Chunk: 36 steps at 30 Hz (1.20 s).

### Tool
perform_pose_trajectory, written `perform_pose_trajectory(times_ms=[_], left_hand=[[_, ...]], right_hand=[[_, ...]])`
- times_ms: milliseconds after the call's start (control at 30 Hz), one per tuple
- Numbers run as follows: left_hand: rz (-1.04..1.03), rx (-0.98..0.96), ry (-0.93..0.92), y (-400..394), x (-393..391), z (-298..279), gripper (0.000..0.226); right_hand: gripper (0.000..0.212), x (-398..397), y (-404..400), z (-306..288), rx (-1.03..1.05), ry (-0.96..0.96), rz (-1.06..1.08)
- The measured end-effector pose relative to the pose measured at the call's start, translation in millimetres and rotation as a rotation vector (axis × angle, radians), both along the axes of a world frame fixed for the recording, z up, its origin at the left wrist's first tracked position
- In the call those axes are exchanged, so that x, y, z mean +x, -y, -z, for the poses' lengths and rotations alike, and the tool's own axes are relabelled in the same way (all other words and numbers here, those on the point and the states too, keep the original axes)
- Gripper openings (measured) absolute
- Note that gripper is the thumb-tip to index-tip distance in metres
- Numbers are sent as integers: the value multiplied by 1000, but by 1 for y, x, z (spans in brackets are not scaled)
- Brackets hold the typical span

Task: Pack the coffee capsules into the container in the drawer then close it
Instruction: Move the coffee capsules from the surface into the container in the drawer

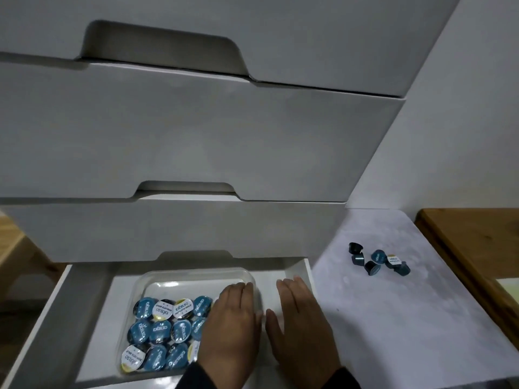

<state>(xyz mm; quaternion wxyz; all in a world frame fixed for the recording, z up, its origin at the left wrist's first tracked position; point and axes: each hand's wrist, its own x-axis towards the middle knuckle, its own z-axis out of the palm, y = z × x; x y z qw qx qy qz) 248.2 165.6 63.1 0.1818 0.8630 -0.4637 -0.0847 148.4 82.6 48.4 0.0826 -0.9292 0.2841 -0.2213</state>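
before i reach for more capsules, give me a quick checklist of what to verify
1. Drawer open: ok, the bottom one is pulled out.
2. Container has room: ok, its far half is bare.
3. Packed capsules seated inside the container: ok, they lie in rows, lids up.
4. Left hand free: ok, fingers straight, over the container's right side, holding nothing.
5. Right hand free: ok, open over the drawer floor beside the container.
6. All capsules packed: not ok, loose capsules lie on the white surface right of the drawer.
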Motion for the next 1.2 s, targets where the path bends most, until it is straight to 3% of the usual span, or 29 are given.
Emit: perform_pose_trajectory(times_ms=[167, 267, 367, 400, 467, 533, 667, 767, 1067, 1200], left_hand=[[-30, 23, 17, 34, -34, -16, 63], [0, -67, 49, 63, -64, -4, 62], [3, -169, 87, 96, -98, 0, 42], [4, -155, 63, 108, -112, 2, 43], [5, -74, 18, 124, -130, 8, 70], [34, -36, 22, 144, -150, 15, 74], [63, -47, -48, 175, -173, 21, 40], [22, 31, -140, 199, -178, 29, 53], [7, -37, -205, 294, -152, 69, 41], [-14, -47, -265, 318, -138, 78, 31]], right_hand=[[51, -33, 32, -7, 24, 33, 2], [52, -64, 65, -12, 38, 7, 1], [58, -99, 101, -10, 21, -28, 13], [59, -113, 115, -8, 16, -47, 25], [62, -128, 136, -5, 11, -91, 56], [65, -148, 160, -1, 28, -134, 84], [46, -175, 204, 12, 79, -205, 85], [45, -184, 233, 29, 115, -257, 73], [43, -161, 308, 67, 255, -240, -26], [47, -148, 325, 71, 417, -267, -76]])
